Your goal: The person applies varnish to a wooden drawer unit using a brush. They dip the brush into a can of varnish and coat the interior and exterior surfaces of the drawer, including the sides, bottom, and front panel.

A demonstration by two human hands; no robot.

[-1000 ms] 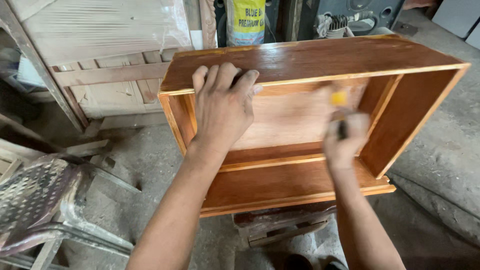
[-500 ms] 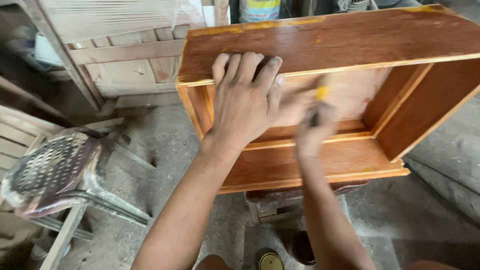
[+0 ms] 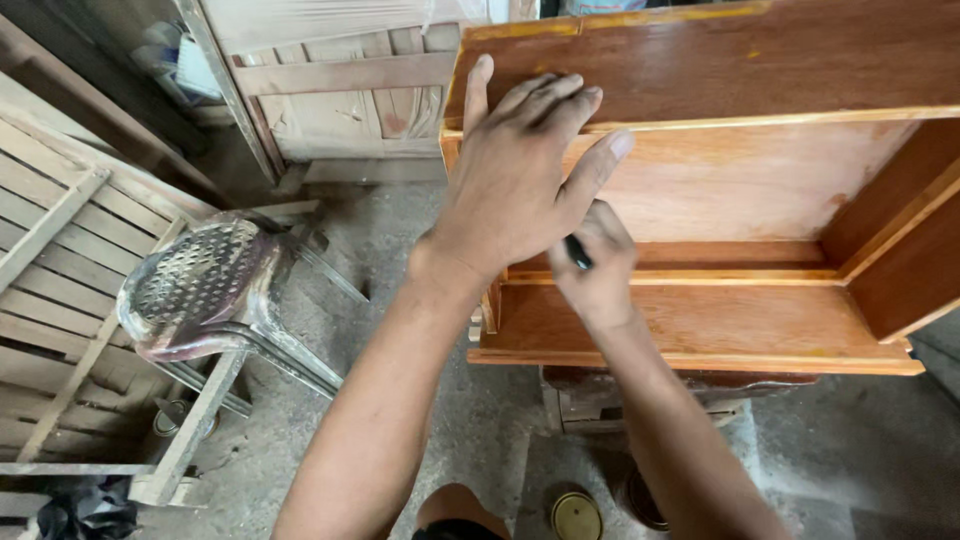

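Two hands worked at the wooden box [image 3: 740, 190], which lay on its side on a low stand above the dusty floor [image 3: 420, 300]. The right hand [image 3: 596, 268] was clenched around a thin dark handle [image 3: 578, 252], its tip hidden, inside the box near the left wall. The left hand [image 3: 520, 180] lay flat and open on the top panel. A perforated plastic stool [image 3: 200, 285] stood to the left, beside slatted wooden frames [image 3: 60, 300].

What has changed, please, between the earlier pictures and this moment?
The right hand has drawn its dark-handled tool leftward inside the wooden box, tucking under the left hand; its yellow part no longer shows. The left hand stays flat on the top edge.
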